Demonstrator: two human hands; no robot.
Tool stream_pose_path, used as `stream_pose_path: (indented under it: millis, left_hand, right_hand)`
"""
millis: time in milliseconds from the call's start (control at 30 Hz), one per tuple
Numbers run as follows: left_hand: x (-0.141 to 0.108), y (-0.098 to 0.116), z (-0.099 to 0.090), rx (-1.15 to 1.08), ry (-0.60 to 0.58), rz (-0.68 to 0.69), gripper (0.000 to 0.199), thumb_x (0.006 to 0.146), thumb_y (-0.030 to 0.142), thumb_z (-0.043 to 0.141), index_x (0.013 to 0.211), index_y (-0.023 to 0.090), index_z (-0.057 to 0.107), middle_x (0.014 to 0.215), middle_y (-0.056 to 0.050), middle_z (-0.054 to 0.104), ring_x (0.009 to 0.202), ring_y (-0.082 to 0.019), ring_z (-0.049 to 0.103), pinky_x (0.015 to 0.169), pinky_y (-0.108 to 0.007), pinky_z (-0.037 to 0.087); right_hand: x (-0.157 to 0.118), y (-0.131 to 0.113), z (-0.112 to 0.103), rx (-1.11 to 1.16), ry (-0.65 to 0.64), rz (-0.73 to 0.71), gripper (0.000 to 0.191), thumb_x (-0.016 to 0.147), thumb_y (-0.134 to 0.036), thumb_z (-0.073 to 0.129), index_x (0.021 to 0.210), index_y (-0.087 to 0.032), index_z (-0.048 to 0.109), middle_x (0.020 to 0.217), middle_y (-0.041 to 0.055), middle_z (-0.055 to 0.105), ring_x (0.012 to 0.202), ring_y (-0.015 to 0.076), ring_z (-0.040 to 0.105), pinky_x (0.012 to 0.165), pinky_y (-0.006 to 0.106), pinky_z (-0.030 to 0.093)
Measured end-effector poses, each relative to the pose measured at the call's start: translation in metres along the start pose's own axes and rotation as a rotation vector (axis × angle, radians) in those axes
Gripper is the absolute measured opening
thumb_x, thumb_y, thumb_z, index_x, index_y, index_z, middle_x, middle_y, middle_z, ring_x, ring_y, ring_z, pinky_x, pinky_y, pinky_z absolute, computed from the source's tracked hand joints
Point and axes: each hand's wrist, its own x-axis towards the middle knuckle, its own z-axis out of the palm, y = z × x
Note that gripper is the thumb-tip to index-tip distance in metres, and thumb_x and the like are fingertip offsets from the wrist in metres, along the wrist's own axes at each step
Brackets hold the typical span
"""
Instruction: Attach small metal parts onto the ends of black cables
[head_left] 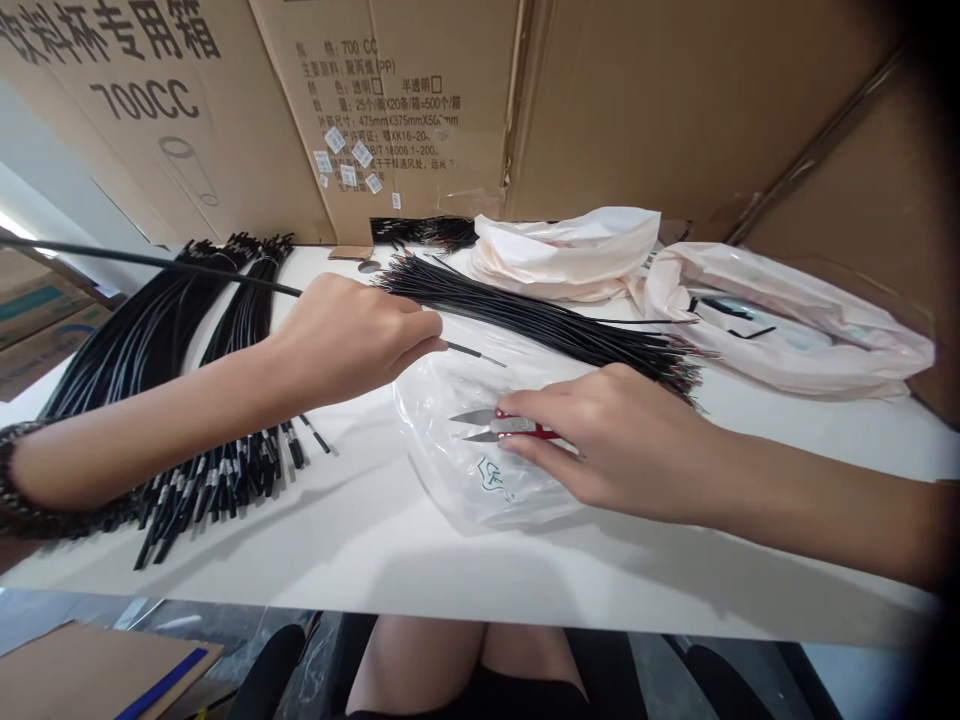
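Observation:
My left hand (352,335) pinches a single long black cable (150,260) near its stripped end, which pokes out to the right of my fingers. The cable runs back across the table to the far left. My right hand (607,435) grips small red-handled thread snips (499,425), blades pointing left and slightly apart. The snips lie over a clear plastic bag (465,480) on the white table (420,570). The cable's tip is a short way above the blades, not touching them.
A thick bundle of black cables (555,325) lies diagonally behind my hands. Two more cable bundles (187,400) lie under my left forearm at left. White plastic bags (780,320) sit at the back right. Cardboard boxes (420,100) wall the table's far edge.

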Motion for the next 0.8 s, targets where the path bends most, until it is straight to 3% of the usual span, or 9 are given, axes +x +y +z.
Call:
stream_pose_path:
  millis: [600,700,800]
  left_hand:
    - [-0.011,-0.006,0.010,-0.115,-0.003,-0.076,0.051,0.097,0.048,0.025,0.092,0.026,0.071,0.087,-0.006,0.074,0.069,-0.021,0.062,0.055,-0.030,0.022]
    - [-0.012,-0.007,0.013,-0.096,0.066,-0.071,0.043,0.096,0.047,0.034,0.087,0.026,0.071,0.080,-0.003,0.074,0.064,-0.019,0.061,0.053,-0.029,0.020]
    - [-0.014,-0.009,0.016,-0.031,0.152,-0.063,0.040,0.095,0.045,0.039,0.082,0.025,0.070,0.073,-0.001,0.072,0.059,-0.018,0.060,0.049,-0.027,0.016]
  right_hand:
    - [0.010,-0.013,0.002,-0.118,-0.168,0.026,0.020,0.094,-0.028,0.052,0.103,-0.018,0.066,0.084,0.0062,0.074,0.069,0.0211,0.067,0.052,0.029,0.025]
    - [0.014,-0.009,0.000,-0.126,-0.156,0.107,0.022,0.094,-0.027,0.048,0.101,-0.017,0.067,0.085,0.0064,0.074,0.072,0.0232,0.068,0.052,0.030,0.025]
    - [0.017,-0.004,0.000,-0.185,-0.115,0.284,0.025,0.094,-0.029,0.047,0.097,-0.018,0.069,0.078,0.0069,0.073,0.070,0.0252,0.068,0.052,0.031,0.025]
